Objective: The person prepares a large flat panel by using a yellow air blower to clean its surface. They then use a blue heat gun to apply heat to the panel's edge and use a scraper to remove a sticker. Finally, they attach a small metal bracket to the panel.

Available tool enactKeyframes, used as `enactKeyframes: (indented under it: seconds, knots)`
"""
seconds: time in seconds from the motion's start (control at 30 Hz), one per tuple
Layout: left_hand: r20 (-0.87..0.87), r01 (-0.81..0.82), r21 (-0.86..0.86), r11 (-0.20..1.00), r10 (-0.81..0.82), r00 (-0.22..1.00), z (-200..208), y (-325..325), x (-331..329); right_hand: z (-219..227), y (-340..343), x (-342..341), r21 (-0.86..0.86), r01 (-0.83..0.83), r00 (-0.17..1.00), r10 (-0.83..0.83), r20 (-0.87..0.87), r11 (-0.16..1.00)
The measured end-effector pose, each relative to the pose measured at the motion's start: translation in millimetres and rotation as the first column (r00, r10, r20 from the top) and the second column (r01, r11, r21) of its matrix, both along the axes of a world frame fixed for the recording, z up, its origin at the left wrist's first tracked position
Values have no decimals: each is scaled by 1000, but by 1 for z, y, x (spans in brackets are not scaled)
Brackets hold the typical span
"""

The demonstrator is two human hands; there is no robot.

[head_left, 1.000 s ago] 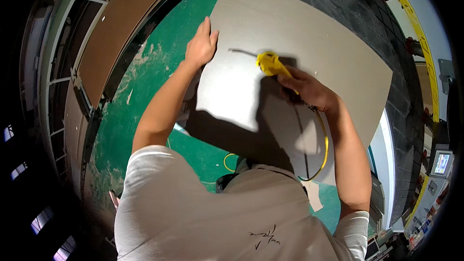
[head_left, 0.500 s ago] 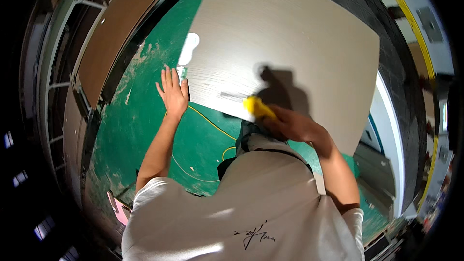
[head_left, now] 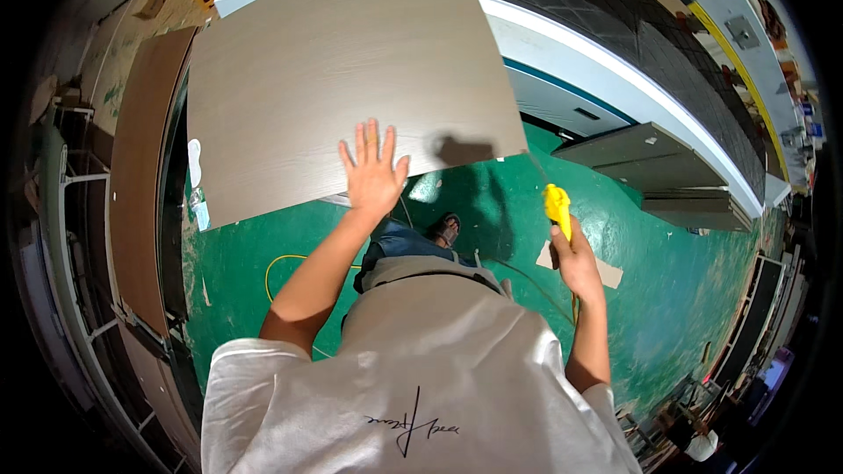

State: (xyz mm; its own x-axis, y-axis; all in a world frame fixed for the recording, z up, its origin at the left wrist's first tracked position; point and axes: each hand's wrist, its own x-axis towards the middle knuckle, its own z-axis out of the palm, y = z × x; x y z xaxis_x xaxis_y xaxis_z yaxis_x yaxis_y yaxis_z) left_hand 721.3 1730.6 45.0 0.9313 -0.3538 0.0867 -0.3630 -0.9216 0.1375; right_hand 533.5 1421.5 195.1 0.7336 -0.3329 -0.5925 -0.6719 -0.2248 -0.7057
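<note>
A large greyish-brown wood-grain panel lies flat in front of me. My left hand rests on it near its front edge, palm down with the fingers spread. In my right hand is a yellow air blow gun, the fingers wrapped round its handle. The gun's thin nozzle points up toward the panel's right front corner, and I cannot make out whether it touches. At the panel's left edge are a white rounded piece and a small label.
Under the panel runs a dark-topped machine bed with a white edge. Grey boards stand on the right. A yellow hose and a cardboard strip lie on the green floor. Brown boards stack at left.
My left hand has moved from the panel's left corner onto its front part. The blow gun has gone from above the panel to beyond its right front corner. My view has turned.
</note>
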Motion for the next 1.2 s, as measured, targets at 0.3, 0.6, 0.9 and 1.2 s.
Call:
enactKeyframes:
  seconds: [0.3,0.6,0.9,1.2]
  knots:
    - [-46,184,-114,976,-190,981,-6,-83,15,-46,-26,-47,436,60,993,-98,66,898]
    - [52,-413,-81,907,417,907,-5,150,18,-54,10,-16,678,-105,991,130,14,728]
    - [229,-726,-192,660,749,621,-5,357,17,-64,64,66,489,-219,941,315,-124,844]
    - [-86,-643,-617,454,774,628,15,421,1,-130,-32,-3,180,-414,840,451,-301,892]
